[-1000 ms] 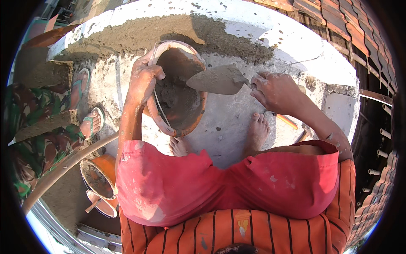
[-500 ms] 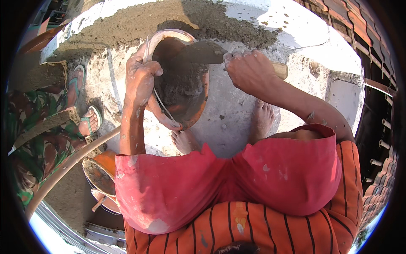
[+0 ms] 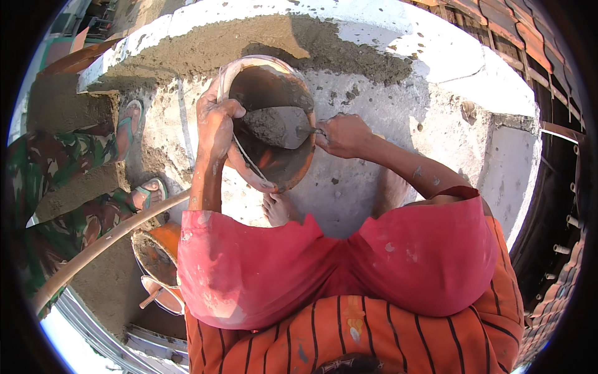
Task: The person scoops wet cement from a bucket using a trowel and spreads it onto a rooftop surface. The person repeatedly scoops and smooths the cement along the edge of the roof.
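An orange bucket (image 3: 298,174), its rim crusted with grey mortar, is tilted in front of me. My left hand (image 3: 217,124) grips its left rim by the thin wire handle (image 3: 248,159), fingers wrapped round. A pointing trowel (image 3: 289,128) lies across the bucket's mouth with wet mortar (image 3: 265,126) on its blade. My right hand (image 3: 344,135) is closed round the trowel's handle at the right rim; the handle itself is mostly hidden in the fist. Mortar smears coat the bucket's inside.
Beyond the bucket runs a low white wall (image 3: 436,53) with a band of wet mortar (image 3: 212,53). At left stands another person in camouflage trousers (image 3: 81,215) and sandals. A second orange bucket (image 3: 163,240) and a long pole (image 3: 112,240) are nearby. Roof tiles (image 3: 517,31) edge the right.
The trowel has swung down into the bucket's mouth, its blade now face up with mortar on it. My right hand moved left and nearer me. Less mortar shows inside the bucket.
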Motion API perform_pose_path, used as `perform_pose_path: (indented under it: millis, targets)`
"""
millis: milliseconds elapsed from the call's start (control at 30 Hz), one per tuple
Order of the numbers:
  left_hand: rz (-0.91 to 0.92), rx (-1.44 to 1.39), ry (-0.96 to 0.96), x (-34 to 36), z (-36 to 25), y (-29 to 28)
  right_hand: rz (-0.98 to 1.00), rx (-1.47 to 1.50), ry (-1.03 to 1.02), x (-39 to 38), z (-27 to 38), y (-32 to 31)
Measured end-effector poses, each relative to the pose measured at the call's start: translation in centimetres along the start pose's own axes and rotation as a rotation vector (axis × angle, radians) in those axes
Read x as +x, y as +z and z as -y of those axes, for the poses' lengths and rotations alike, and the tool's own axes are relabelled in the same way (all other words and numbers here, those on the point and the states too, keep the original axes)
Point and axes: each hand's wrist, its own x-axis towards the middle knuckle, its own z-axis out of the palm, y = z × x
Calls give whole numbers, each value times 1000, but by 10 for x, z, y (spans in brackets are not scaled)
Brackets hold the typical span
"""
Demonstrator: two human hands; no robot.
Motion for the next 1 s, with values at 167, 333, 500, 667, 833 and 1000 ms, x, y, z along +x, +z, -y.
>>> perform_pose_path:
  millis: [167,333,500,667,833,1000]
  targets:
    - [-29,18,24,-5,-7,-8,-108,-13,-17,-9,-10,-18]
    - [-167,1,-74,0,13,-46,-35,-54,-155,-61,-2,-87]
    - [-190,-88,-89,9,21,-61,353,479,-497,-101,2,-137]
    - [-181,190,-66,14,43,-80,342,705,45,-86,-75,-157]
    - [-177,-43,54,-9,60,-125,-444,907,77,-241,-130,-213]
    - [-304,-345,-195,5,70,-147,-218,481,209,-183,-96,-171]
